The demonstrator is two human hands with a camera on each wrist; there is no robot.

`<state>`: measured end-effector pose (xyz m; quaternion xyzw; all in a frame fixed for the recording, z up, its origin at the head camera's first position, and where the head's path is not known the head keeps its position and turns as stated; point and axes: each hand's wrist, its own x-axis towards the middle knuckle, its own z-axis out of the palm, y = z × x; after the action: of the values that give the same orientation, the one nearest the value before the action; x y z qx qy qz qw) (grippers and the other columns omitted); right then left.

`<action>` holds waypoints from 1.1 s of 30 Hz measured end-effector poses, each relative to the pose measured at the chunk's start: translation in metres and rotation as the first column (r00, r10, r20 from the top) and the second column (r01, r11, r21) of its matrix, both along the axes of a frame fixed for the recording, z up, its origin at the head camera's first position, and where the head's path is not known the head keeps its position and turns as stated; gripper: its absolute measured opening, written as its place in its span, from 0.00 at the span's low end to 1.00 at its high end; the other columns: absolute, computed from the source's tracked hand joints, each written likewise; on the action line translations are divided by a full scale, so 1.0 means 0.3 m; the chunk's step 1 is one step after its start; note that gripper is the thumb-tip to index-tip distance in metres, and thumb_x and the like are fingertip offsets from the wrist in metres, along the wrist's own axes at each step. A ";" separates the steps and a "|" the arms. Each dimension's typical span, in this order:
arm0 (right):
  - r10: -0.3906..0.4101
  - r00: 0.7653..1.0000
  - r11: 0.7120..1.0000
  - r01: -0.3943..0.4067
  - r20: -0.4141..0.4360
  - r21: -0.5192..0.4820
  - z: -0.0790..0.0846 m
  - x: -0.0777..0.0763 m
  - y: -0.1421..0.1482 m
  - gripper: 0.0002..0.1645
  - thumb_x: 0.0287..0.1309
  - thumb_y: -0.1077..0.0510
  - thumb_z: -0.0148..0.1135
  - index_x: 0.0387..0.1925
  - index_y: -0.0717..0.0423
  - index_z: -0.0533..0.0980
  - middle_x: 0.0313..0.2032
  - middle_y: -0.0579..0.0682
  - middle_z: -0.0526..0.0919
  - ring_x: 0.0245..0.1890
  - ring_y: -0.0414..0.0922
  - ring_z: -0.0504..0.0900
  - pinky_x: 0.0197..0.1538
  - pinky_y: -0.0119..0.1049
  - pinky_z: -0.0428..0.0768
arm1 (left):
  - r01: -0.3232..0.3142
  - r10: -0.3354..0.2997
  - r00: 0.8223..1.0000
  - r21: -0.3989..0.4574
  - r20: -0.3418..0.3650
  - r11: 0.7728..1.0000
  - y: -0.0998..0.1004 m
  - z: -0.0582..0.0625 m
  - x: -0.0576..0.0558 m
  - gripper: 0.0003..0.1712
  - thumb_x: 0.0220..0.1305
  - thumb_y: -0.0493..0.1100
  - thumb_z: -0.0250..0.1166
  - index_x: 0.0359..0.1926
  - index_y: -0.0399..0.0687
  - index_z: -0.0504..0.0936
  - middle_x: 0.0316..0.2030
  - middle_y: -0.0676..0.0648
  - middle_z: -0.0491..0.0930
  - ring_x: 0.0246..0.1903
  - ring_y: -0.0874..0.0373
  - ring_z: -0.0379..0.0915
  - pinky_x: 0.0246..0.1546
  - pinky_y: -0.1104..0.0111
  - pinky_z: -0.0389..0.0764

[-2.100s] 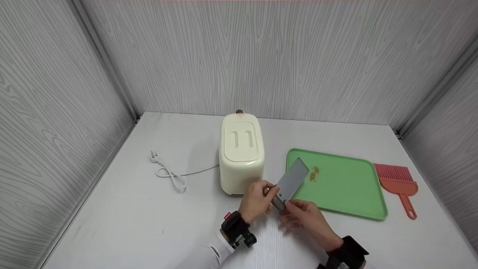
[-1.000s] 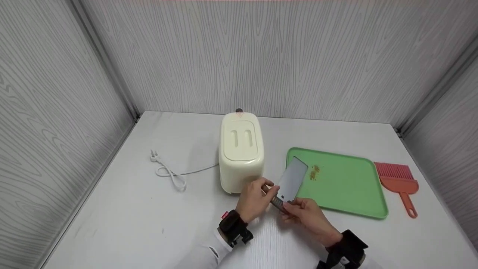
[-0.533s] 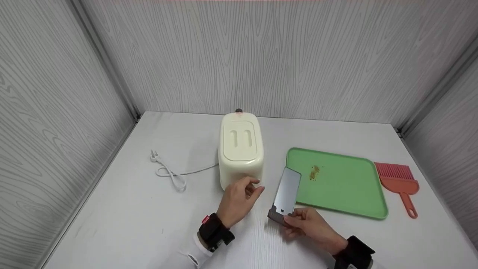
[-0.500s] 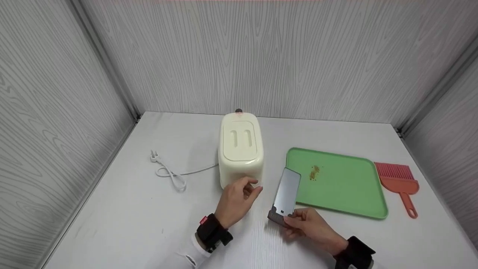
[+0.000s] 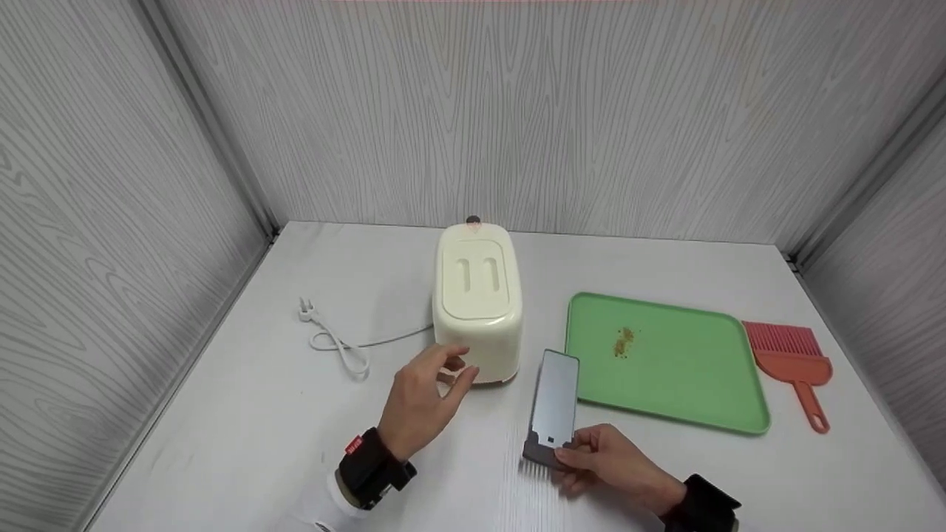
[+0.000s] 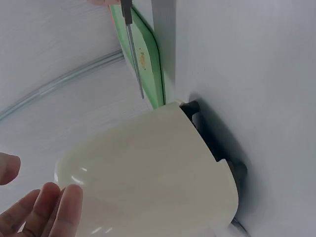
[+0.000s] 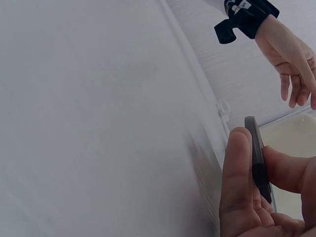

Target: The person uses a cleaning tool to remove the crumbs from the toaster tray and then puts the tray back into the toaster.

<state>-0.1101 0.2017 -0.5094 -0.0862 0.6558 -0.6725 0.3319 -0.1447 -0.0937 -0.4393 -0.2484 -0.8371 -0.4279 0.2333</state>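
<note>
My right hand point(image 5: 610, 467) pinches the dark end of a flat grey metal crumb tray point(image 5: 556, 399) between thumb and fingers, close over the table in front of the green tray. In the right wrist view the crumb tray point(image 7: 257, 155) shows edge-on between thumb and fingertips. My left hand point(image 5: 423, 403) holds nothing, its fingers loosely curved by the front left corner of the cream toaster point(image 5: 480, 332). The left wrist view shows the toaster's side point(image 6: 153, 173), its dark feet and the left fingers point(image 6: 69, 212) near it.
A green tray point(image 5: 687, 369) lies to the right, with brown crumbs point(image 5: 623, 342) near its left side. Beyond it is an orange brush with pink bristles point(image 5: 792, 365). The toaster's white cord and plug point(image 5: 338, 343) lie at the left. Grey wood-grain panels point(image 5: 488, 111) enclose the table.
The left hand has let go of the crumb tray and moved left, away from it. The right hand has drawn the crumb tray nearer and leftward, off the green tray's edge.
</note>
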 end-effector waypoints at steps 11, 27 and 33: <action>0.091 0.996 0.995 -0.092 -0.020 -0.041 -0.007 0.027 -0.031 0.16 0.63 0.61 0.56 0.38 0.76 0.69 0.33 0.74 0.79 0.27 0.50 0.84 0.33 0.44 0.83 | -0.105 0.100 0.984 -0.028 -0.146 0.994 -0.020 -0.002 -0.037 0.26 0.58 0.47 0.66 0.56 0.43 0.75 0.52 0.50 0.73 0.54 0.58 0.65 0.53 0.67 0.71; 0.170 0.985 0.985 -0.170 0.003 -0.032 -0.022 0.064 -0.081 0.17 0.60 0.60 0.59 0.36 0.75 0.72 0.31 0.72 0.80 0.24 0.44 0.84 0.31 0.38 0.84 | -0.045 0.004 0.981 -0.204 -0.194 0.978 -0.001 -0.019 -0.088 0.36 0.58 0.48 0.67 0.64 0.42 0.67 0.65 0.37 0.60 0.66 0.40 0.50 0.64 0.52 0.59; 0.186 0.983 0.982 -0.185 0.013 -0.038 -0.019 0.076 -0.104 0.17 0.60 0.60 0.60 0.36 0.76 0.73 0.31 0.73 0.80 0.23 0.43 0.83 0.31 0.36 0.83 | -0.060 0.012 0.979 -0.232 -0.204 0.971 0.007 -0.025 -0.098 0.38 0.56 0.49 0.68 0.64 0.40 0.66 0.66 0.36 0.59 0.66 0.39 0.50 0.63 0.51 0.59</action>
<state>-0.0874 0.1706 -0.5151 -0.1474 0.6298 -0.6513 0.3968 -0.1740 -0.0914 -0.4469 -0.3013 -0.8587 -0.2932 0.2931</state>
